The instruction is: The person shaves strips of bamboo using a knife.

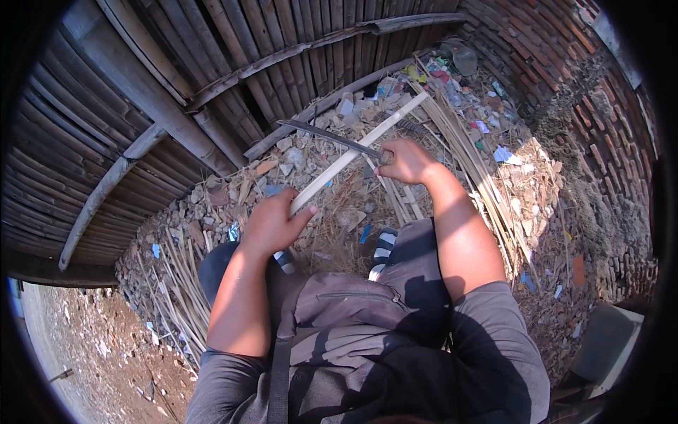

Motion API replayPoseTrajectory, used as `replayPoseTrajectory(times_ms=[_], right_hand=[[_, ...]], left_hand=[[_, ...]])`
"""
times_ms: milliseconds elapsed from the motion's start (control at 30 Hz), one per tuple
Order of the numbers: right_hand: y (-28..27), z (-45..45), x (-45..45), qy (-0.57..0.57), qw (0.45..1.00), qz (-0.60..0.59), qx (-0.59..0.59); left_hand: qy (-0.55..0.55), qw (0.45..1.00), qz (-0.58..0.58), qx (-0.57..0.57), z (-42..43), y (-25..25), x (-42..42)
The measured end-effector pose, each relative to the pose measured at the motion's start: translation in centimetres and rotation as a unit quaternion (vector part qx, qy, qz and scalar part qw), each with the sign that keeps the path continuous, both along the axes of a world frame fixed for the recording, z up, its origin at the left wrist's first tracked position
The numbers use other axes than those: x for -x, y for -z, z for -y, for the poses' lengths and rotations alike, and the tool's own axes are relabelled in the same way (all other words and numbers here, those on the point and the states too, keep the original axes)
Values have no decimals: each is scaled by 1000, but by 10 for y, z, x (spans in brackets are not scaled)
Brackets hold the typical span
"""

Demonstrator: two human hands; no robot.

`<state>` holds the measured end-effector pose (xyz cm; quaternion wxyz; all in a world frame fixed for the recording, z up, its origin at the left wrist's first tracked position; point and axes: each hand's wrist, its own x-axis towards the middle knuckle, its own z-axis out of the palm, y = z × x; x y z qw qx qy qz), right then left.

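Observation:
My left hand (pixel 274 222) is closed round the lower end of a pale, flat bamboo strip (pixel 337 164), which slants up and away to the right. My right hand (pixel 406 162) grips the handle of a long dark knife (pixel 323 133), its fingers wrapped round it. The blade points to the left and crosses the strip near its middle. Both hands are above the rubble, in front of my knees. The handle is mostly hidden by my right hand.
Long thin bamboo strips (pixel 487 194) lie on the right, and more (pixel 180 286) on the left. A bamboo slat wall (pixel 296 71) rises ahead, a brick wall (pixel 607 141) on the right. Rubble and litter (pixel 282 159) cover the ground. A grey box-like object (pixel 606 343) stands at lower right.

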<state>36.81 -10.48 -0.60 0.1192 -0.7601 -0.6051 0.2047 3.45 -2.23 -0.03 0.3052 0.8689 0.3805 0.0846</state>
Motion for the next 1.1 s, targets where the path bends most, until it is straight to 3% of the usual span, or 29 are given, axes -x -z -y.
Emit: replayPoseTrajectory(times_ms=[167, 267, 400, 500, 533, 633, 667, 767, 800, 900, 1100], right_hand=[[-7, -1, -4, 51, 998, -23, -17], [-8, 0, 6, 45, 993, 26, -106], [-31, 1, 35, -33, 998, 58, -21], [-18, -2, 24, -25, 998, 8, -54], [-4, -6, 14, -16, 992, 7, -127], [5, -6, -11, 56, 980, -105, -160], [8, -3, -11, 82, 975, -85, -188], [-19, 1, 7, 86, 993, -25, -83], [-19, 2, 16, 51, 991, 12, -125], [-29, 0, 34, -25, 999, 22, -17], [-6, -8, 12, -4, 994, -20, -104]], left_hand=[[-16, 999, 19, -23, -1, -2, 1], [-23, 999, 20, -27, 0, -4, -1], [-19, 999, 32, -33, 1, -3, -2], [-27, 999, 37, -21, 3, -7, -2], [-28, 999, 41, -23, 3, -7, -2], [-31, 998, 54, -28, 2, -8, 0], [-32, 998, 55, -28, 3, -9, 1], [-24, 997, 63, -39, 1, -7, -2], [-21, 997, 65, -43, 1, -5, -2], [-23, 997, 62, -33, 1, -4, -3], [-28, 997, 62, -33, 0, -2, 1]])
